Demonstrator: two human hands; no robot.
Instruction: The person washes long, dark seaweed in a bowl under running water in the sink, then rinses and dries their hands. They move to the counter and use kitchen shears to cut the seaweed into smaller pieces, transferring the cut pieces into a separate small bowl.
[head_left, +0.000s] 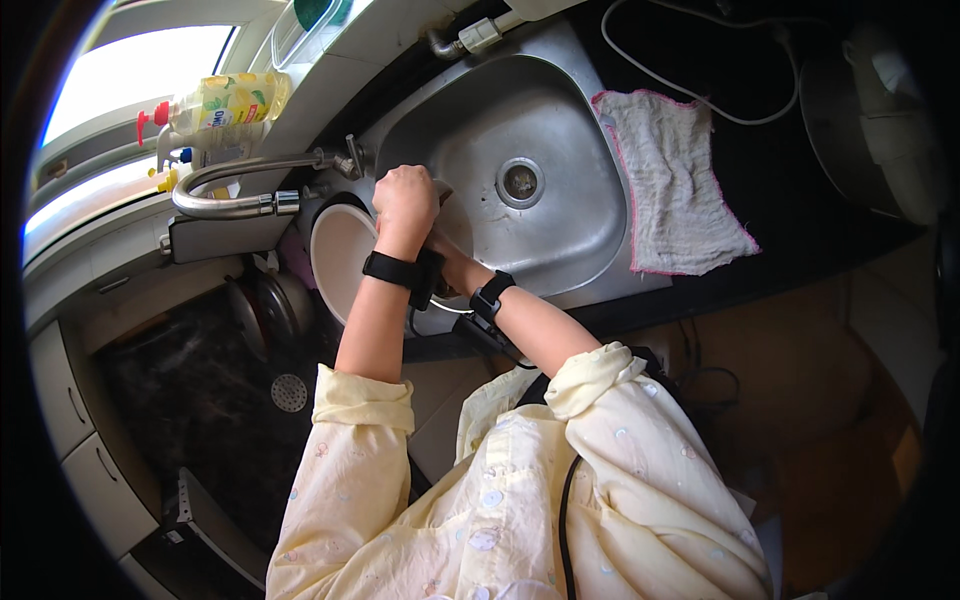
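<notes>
My left hand (406, 199) is curled into a fist over the near left side of the stainless steel sink (555, 112). Its fingers face away, so what it may hold is hidden. My right hand (454, 268) is lower down, largely covered by my left wrist and its black strap (392, 270). Between the hands and the sink floor shows part of a greyish rounded thing (459, 225), too covered to name. Left of my hands stands a white basin (337, 259). The drain strainer (520, 182) has some scraps in it.
A curved metal faucet (225, 171) reaches out at the left. Pump bottles (240, 101) line the window ledge. A white cloth with pink edging (671, 187) lies on the dark counter (757, 161), near a white cable (645, 60). Pot lids (274, 304) stand lower left.
</notes>
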